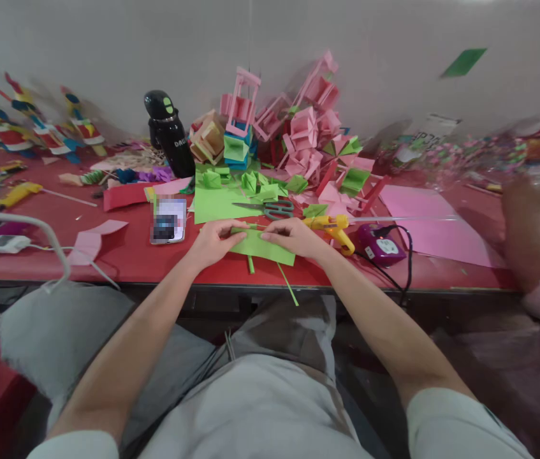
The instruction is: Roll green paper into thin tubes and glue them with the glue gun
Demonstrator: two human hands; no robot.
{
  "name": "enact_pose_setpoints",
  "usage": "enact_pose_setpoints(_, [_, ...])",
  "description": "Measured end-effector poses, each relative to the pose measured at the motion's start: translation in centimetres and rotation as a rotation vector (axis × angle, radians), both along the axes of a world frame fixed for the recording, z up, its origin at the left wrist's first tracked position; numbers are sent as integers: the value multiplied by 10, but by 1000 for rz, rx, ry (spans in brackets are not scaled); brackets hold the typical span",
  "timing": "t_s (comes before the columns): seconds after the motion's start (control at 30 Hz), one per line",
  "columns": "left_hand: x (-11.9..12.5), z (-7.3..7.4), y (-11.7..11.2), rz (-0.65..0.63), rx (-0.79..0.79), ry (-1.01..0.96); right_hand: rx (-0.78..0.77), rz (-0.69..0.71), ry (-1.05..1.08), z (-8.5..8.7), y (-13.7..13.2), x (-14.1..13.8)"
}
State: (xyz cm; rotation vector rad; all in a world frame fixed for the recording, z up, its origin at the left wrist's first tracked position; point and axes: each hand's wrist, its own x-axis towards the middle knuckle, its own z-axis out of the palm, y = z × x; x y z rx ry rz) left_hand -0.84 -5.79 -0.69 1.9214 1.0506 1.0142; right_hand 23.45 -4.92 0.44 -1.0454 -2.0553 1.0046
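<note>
A piece of green paper [262,247] lies at the front of the red table, pinched along its upper edge from both sides. My left hand [216,242] is closed on its left part, thumb on top. My right hand [293,236] grips it further right in the same way. Thin green paper strips [287,284] stick out below, one hanging past the table edge. Just behind my hands, a pair of scissors [270,207] rests on a larger green sheet [207,207]. A yellow glue gun [334,226] lies right of my right hand.
Folded pink paper pieces [305,137] are heaped at the back beside a black bottle [171,137]. A phone [168,220] lies to the left. A purple box with a cord [380,245] and pink sheets [435,223] are right; another person's arm [532,229] reaches in there.
</note>
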Motion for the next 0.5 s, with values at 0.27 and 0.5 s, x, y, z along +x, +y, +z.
enact_pose_setpoints(0.27, [-26, -9, 22, 180, -24, -177, -214, -135, 302, -2, 19, -11])
enact_pose_setpoints(0.5, [-25, -5, 22, 226, -67, -225, -153, -121, 369, -4, 27, -22])
